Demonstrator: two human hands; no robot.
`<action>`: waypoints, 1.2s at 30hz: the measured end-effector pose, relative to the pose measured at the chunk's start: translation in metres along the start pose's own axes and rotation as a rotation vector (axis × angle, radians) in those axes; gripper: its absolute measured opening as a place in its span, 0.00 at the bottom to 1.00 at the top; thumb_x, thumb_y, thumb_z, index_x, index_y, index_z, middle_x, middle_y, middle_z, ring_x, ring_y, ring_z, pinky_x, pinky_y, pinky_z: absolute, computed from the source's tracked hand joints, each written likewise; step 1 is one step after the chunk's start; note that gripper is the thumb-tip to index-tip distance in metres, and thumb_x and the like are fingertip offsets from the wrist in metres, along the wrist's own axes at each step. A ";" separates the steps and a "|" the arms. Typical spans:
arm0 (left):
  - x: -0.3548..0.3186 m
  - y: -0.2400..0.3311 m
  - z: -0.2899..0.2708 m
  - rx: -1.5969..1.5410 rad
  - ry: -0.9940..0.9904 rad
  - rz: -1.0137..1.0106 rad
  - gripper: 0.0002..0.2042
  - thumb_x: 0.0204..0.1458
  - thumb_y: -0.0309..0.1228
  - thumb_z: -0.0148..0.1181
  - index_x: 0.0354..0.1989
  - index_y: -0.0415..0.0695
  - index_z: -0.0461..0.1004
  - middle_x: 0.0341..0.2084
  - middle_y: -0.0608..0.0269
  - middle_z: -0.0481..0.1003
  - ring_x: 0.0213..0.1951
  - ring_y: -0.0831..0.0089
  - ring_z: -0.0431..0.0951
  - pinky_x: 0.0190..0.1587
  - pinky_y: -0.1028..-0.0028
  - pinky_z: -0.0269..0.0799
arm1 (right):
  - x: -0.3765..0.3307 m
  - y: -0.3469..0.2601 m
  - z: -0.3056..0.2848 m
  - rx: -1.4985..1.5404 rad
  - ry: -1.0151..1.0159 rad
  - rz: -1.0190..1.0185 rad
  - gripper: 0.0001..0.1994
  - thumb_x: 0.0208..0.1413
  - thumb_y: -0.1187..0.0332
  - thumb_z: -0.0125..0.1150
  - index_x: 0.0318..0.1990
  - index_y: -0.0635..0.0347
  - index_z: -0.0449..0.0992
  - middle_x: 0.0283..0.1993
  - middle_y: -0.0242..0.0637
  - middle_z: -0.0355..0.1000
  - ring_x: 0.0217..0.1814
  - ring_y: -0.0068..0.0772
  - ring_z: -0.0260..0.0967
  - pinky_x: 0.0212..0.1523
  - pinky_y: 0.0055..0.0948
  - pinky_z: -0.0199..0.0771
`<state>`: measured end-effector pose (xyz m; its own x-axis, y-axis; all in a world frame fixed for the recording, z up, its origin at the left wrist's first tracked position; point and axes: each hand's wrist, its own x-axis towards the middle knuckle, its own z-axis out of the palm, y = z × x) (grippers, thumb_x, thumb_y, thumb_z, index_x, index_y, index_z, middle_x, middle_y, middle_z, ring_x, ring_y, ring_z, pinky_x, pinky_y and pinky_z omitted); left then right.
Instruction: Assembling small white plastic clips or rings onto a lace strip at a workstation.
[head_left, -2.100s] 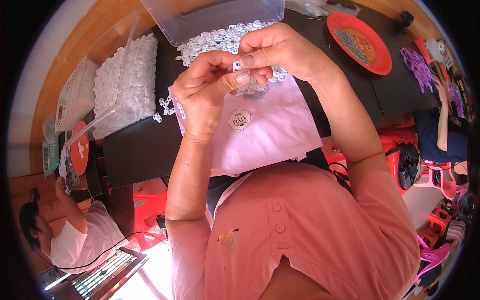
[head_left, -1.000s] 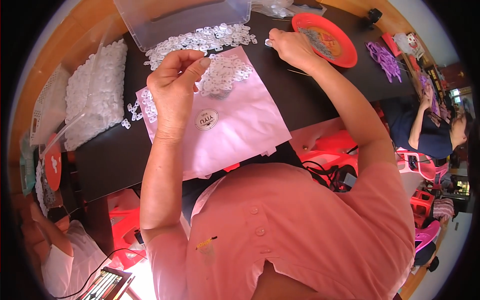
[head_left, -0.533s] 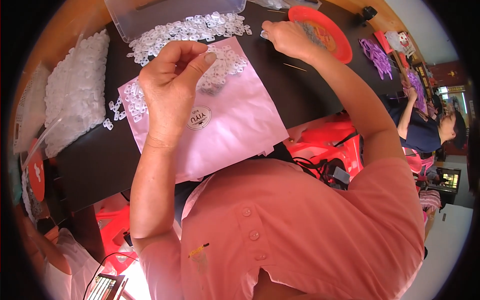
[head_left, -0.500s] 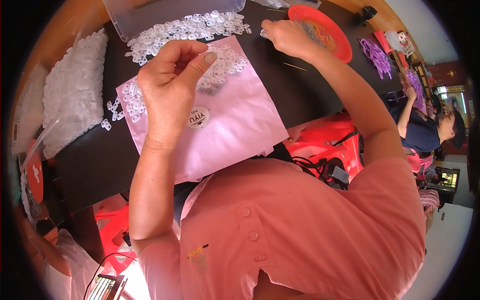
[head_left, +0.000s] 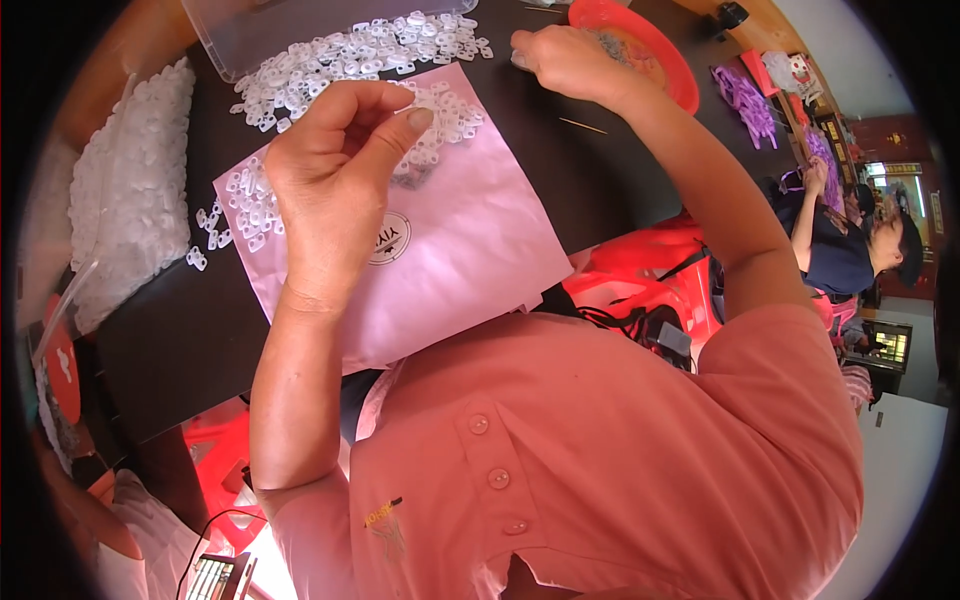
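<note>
My left hand (head_left: pixel 335 165) is raised over the pink bag (head_left: pixel 450 250), its fingers curled and the thumb near the index fingertip. Whatever it pinches, if anything, is too small to make out. Around and behind it lie many small white plastic pieces with holes (head_left: pixel 335 62), some on the bag and some on the dark table. My right hand (head_left: pixel 570 65) is closed beyond the bag, beside the red plate (head_left: pixel 683 80). A small pale bit shows at its fingertips, too unclear to name. Small grey things lie on the plate, partly behind that hand.
A clear bag packed with white pieces (head_left: pixel 130 190) stands at left. A clear plastic bin (head_left: pixel 225 45) sits at the back. A thin wooden stick (head_left: pixel 583 126) and a purple bundle (head_left: pixel 745 105) are at right. Another person (head_left: pixel 850 250) sits far right, near red stools (head_left: pixel 650 275).
The whole view has shifted slightly, with the table things now a little farther left and up. Both hands keep nearly the same pose. The other person's hand at right has moved slightly.
</note>
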<state>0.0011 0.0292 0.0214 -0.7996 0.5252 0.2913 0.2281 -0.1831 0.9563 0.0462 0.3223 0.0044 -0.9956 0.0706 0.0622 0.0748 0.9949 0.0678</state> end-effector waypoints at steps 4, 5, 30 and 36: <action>0.000 -0.005 -0.002 0.021 -0.021 -0.004 0.04 0.49 0.21 0.64 0.33 0.37 0.77 0.24 0.69 0.76 0.26 0.86 0.71 0.31 0.84 0.68 | -0.001 -0.008 -0.002 -0.042 -0.048 0.030 0.10 0.58 0.65 0.52 0.37 0.64 0.71 0.29 0.54 0.73 0.36 0.60 0.70 0.34 0.54 0.65; 0.000 -0.006 -0.002 0.025 -0.019 0.009 0.04 0.49 0.21 0.64 0.33 0.37 0.77 0.24 0.69 0.76 0.26 0.86 0.71 0.31 0.84 0.68 | 0.000 -0.004 0.000 -0.018 -0.029 0.019 0.10 0.57 0.64 0.53 0.35 0.64 0.71 0.28 0.54 0.72 0.34 0.60 0.70 0.33 0.52 0.65; 0.003 -0.016 0.000 -0.019 -0.127 0.124 0.11 0.45 0.18 0.67 0.39 0.38 0.77 0.25 0.70 0.73 0.27 0.84 0.72 0.31 0.83 0.71 | -0.026 -0.101 -0.055 1.375 -0.130 -0.119 0.11 0.59 0.65 0.56 0.28 0.62 0.73 0.20 0.27 0.66 0.23 0.18 0.64 0.26 0.20 0.60; 0.004 -0.019 -0.001 0.066 -0.126 0.232 0.11 0.44 0.19 0.68 0.38 0.38 0.76 0.25 0.68 0.74 0.27 0.84 0.72 0.30 0.82 0.70 | -0.024 -0.103 -0.053 1.397 -0.130 -0.135 0.11 0.59 0.66 0.56 0.28 0.63 0.73 0.21 0.28 0.65 0.22 0.19 0.63 0.26 0.20 0.60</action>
<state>-0.0068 0.0344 0.0047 -0.6469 0.5757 0.5001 0.4366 -0.2581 0.8618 0.0658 0.2145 0.0490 -0.9942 -0.1000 0.0390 -0.0620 0.2389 -0.9691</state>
